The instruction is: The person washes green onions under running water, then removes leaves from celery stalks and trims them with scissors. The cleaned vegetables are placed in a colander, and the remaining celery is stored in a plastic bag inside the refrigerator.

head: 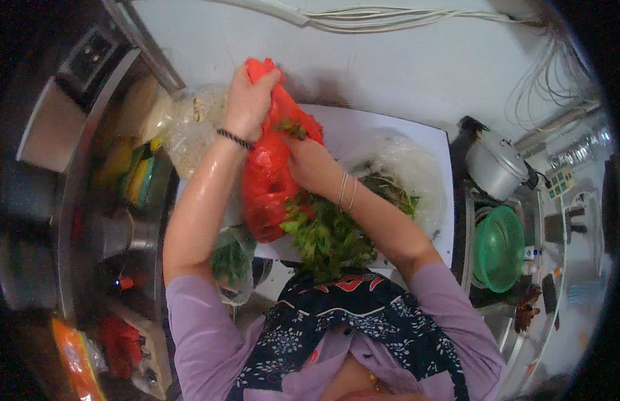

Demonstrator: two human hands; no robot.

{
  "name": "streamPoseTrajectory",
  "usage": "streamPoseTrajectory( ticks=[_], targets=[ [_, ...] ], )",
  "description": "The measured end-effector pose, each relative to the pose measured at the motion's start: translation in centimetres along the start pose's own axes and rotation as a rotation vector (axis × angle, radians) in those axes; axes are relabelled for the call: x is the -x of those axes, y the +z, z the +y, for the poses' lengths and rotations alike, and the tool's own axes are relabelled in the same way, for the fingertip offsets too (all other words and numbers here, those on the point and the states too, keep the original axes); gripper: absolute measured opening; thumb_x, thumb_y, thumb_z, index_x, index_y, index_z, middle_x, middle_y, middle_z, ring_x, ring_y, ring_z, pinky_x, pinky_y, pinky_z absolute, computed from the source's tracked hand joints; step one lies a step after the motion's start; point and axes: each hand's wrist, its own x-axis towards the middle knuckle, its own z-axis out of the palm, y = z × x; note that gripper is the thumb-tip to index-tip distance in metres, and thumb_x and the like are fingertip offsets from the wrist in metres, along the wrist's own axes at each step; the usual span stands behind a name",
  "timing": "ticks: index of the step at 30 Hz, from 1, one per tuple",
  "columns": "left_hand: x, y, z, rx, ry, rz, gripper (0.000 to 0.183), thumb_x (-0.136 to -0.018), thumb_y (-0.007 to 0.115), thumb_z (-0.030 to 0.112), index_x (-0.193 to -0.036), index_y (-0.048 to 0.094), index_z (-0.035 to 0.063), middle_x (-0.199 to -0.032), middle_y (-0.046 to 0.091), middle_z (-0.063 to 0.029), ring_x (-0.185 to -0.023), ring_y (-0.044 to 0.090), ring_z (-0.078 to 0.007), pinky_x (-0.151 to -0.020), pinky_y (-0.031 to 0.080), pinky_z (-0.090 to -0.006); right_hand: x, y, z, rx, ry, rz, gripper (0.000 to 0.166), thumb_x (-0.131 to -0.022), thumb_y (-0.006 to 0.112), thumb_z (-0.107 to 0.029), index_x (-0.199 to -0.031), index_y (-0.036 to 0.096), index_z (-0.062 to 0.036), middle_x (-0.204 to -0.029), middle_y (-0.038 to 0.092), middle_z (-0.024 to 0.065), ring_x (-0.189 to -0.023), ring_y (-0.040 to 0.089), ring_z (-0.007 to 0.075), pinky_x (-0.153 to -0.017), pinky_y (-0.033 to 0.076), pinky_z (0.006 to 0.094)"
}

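Observation:
The gathered top of a red plastic bag [267, 170] is bunched in my left hand [252, 97], which holds it up above the white table [385, 120]. My right hand [312, 163] is against the bag's side, its fingers closed around a small sprig of leafy greens [292, 129]. Motion blur softens that hand, and its fingertips are partly hidden. Below my right wrist lies a large heap of leafy green herbs [330, 235], reaching the table's near edge by my apron. How much is inside the red bag cannot be seen.
Right of my forearm, a clear plastic bag [415, 160] lies around stems and roots. Another clear bag [195, 125] sits left of my left hand; one with greens [232, 263] hangs nearer me. At right are a pressure cooker [498, 160] and a green colander [500, 248].

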Motion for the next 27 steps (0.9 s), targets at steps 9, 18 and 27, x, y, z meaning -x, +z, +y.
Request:
streamPoseTrajectory(
  ticks=[9,18,27],
  targets=[
    [6.3,7.0,3.5,0.219,-0.182,-0.231,0.024,-0.082,0.061,0.007,-0.102,0.049,0.0029,-0.084,0.057,-0.003,-0.07,0.056,-0.011,-0.059,0.047,-0.0265,4.0,-0.1,5.5,-0.419,-0.119,0.303,0.031,-0.079,0.056,-0.01,-0.108,0.054,0.0014,-0.094,0.061,0.0194,-0.085,0.058,0.0367,-0.074,0.047,0.0418],
    [7.7,4.7,6.8,-0.225,0.3,-0.44,0.026,-0.091,0.052,0.021,-0.107,0.053,0.0013,-0.091,0.059,-0.0032,-0.083,0.055,-0.0096,-0.07,0.045,-0.0257,5.0,-2.2,6.7,-0.796,0.108,-0.118,0.034,-0.076,0.058,-0.009,-0.109,0.054,0.0014,-0.092,0.061,0.0161,-0.081,0.057,0.031,-0.071,0.047,0.0382],
    [0.7,-4.9,-13.6,-0.394,0.002,-0.038,0.048,-0.088,0.056,0.037,-0.127,0.048,0.0091,-0.116,0.056,-0.0122,-0.097,0.052,-0.0182,-0.081,0.047,-0.0293,10.3,-4.5,8.1,-1.234,0.403,-0.418,0.037,-0.074,0.06,-0.008,-0.11,0.053,0.0014,-0.09,0.062,0.0128,-0.077,0.057,0.0253,-0.068,0.047,0.0346]
  ],
)
